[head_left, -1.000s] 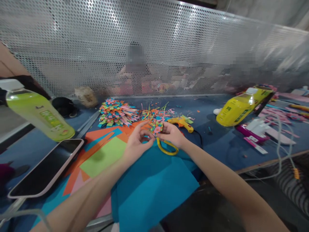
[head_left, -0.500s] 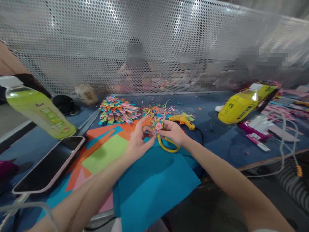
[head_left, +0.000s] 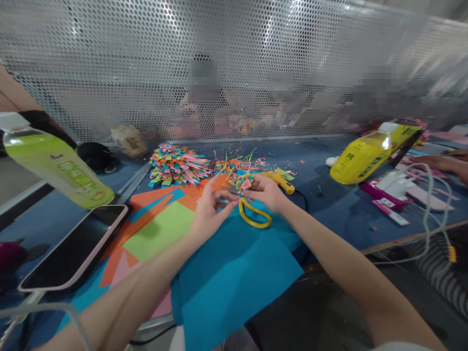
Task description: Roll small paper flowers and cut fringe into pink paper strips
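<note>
Between my hands is a small multicoloured paper flower piece (head_left: 245, 183). My right hand (head_left: 268, 194) pinches it from the right side. My left hand (head_left: 212, 208) is curled just left of it, thumb and fingers close together; what they grip is too small to tell. Below the fingertips a yellow scissor handle (head_left: 255, 214) lies on blue paper sheets (head_left: 234, 278). A yellow glue gun (head_left: 283, 183) rests behind my right hand. Fringed paper pieces (head_left: 179, 165) are piled behind my left hand, beside loose paper scraps (head_left: 237, 165).
On the left lie a phone (head_left: 75, 248), a green drink bottle (head_left: 58, 165) and coloured sheets (head_left: 159, 231). At the right are a yellow bottle (head_left: 361, 156), a purple item (head_left: 387, 192), a white cable (head_left: 429, 209) and another person's hand (head_left: 444, 163). A perforated metal panel (head_left: 234, 44) stands behind.
The paper flower piece has shifted slightly right and up with my right hand, away from my left fingertips. Another person's hand has come into view at the far right.
</note>
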### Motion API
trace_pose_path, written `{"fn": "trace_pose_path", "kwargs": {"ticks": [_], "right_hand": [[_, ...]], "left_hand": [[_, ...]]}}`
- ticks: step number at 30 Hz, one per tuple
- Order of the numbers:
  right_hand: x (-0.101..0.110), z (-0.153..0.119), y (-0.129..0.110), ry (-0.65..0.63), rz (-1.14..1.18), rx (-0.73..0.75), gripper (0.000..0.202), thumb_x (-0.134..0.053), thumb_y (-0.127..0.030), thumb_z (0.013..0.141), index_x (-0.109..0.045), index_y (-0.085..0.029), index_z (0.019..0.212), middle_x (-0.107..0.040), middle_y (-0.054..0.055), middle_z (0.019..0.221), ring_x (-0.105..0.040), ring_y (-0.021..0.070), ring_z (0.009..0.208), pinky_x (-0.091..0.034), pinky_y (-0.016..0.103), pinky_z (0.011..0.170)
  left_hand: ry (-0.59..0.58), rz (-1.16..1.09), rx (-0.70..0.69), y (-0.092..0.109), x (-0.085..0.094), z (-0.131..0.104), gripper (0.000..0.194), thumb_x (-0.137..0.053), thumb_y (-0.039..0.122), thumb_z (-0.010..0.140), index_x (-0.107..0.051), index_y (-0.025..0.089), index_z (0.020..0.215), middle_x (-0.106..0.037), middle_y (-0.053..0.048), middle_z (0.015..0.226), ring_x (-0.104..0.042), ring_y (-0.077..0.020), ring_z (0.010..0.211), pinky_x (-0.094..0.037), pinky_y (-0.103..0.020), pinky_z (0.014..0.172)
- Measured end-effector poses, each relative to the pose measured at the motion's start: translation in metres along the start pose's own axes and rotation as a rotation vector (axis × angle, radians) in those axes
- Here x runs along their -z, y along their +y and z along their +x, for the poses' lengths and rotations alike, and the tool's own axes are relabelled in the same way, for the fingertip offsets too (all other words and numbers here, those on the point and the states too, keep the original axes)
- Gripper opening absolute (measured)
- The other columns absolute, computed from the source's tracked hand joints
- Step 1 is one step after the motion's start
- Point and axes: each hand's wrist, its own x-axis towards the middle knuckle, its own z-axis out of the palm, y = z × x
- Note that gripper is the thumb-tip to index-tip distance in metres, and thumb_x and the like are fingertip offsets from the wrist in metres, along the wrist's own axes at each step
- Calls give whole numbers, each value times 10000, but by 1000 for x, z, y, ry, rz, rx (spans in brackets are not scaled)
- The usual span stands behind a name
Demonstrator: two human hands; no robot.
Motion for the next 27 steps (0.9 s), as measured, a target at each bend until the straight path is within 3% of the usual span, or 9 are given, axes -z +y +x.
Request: {"fn": "trace_pose_path", "kwargs": {"ticks": [5, 13, 17, 23, 27], "right_hand": [[-2, -1, 5, -66, -33, -22, 349, -788, -253, 597, -585, -178, 871, -674, 15, 832, -640, 129, 741, -504, 241, 639], [-2, -2, 4, -100, -10, -4, 301, -772, -208, 607, -575, -180, 833, -681, 12, 848, -652, 130, 808, -508, 279, 785], [-2, -2, 3, -99, -2, -10, 289, -755, -213, 628, -578, -186, 855, -681, 16, 861, -646, 127, 806, -509, 258, 741], [-2, -1, 3, -83, -11, -40, 314, -753, -232, 628, -568, -169, 873, -653, 0, 766, -588, 87, 610, -447, 187, 505], [-3, -1, 2, -91, 3, -37, 311, -761, -234, 621, -560, -161, 847, -635, -5, 747, -565, 76, 579, -436, 184, 490]], "left_hand": [[5, -23, 35, 2, -2, -1, 732, -653, 229, 750, -265, 204, 1370, -638, 4, 776, -620, -127, 765, -481, -237, 671], [-25, -70, 40, -2, -2, -1, 766, -668, 201, 722, -256, 208, 1368, -624, 26, 760, -616, -111, 744, -486, -225, 676], [-17, -39, 26, 0, -2, 0, 779, -675, 211, 722, -257, 211, 1379, -645, 14, 775, -629, -118, 760, -492, -234, 693], [32, -85, 40, 5, -3, 0, 789, -702, 213, 699, -284, 176, 1366, -639, 25, 721, -632, -120, 752, -496, -248, 731], [50, -127, 44, 3, -4, 0, 799, -724, 210, 674, -309, 183, 1357, -633, 38, 699, -633, -120, 744, -495, -259, 749]]}}
